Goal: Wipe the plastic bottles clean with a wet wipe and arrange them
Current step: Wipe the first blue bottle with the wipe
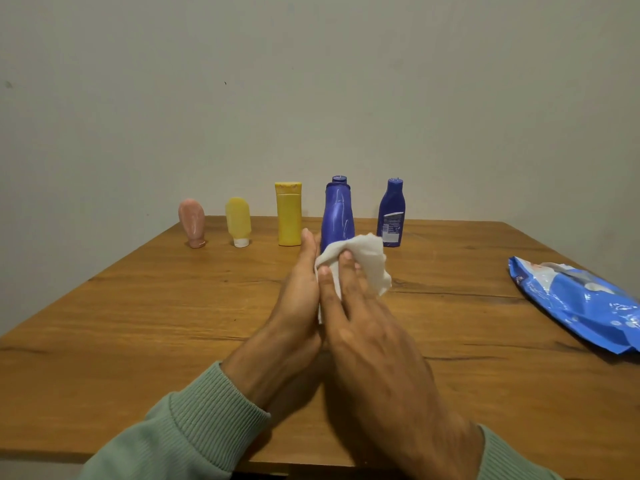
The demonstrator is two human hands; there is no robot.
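Several plastic bottles stand in a row at the table's far edge: a pink tube (191, 222), a pale yellow tube (238, 220), a tall yellow bottle (288, 214), a dented blue bottle (337, 216) and a smaller blue bottle (391, 213). In front of the dented blue bottle my left hand (299, 299) and my right hand (360, 327) are pressed together. A crumpled white wet wipe (363, 259) sits between them; my right hand's fingers curl over it and my left palm lies flat against it. Neither hand touches a bottle.
A blue wet-wipe pack (575, 303) lies flat at the right side of the wooden table (138, 323). A plain wall rises directly behind the bottles. My green sleeves reach in from the near edge.
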